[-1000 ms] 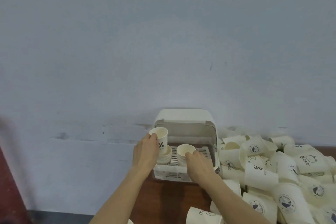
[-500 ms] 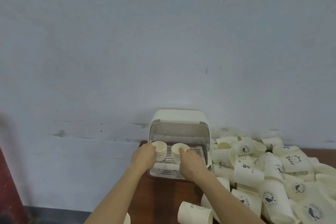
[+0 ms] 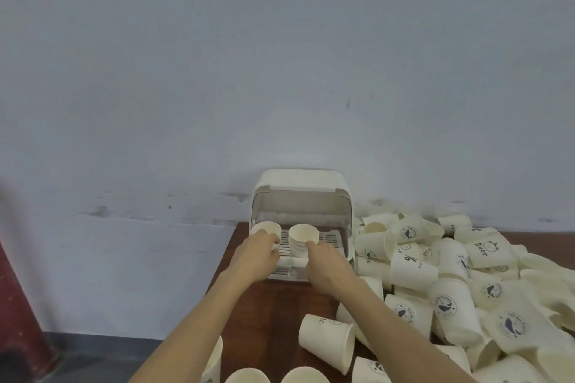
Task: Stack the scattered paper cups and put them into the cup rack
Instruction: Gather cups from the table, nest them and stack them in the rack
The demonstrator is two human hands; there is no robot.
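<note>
Whereas a second ago a cup was held raised at the left front of the cup rack (image 3: 300, 183), it has since been lowered onto the left stack (image 3: 267, 229) on the grid. In the head view, the left hand (image 3: 258, 253) is curled around that stack, while the right hand (image 3: 326, 261) grips the right stack (image 3: 303, 235) beside it. Both stacks stand upright inside the rack at the bench's far left corner. A large heap of scattered cups (image 3: 451, 283) is left along the right side, so most work is judged undone.
</note>
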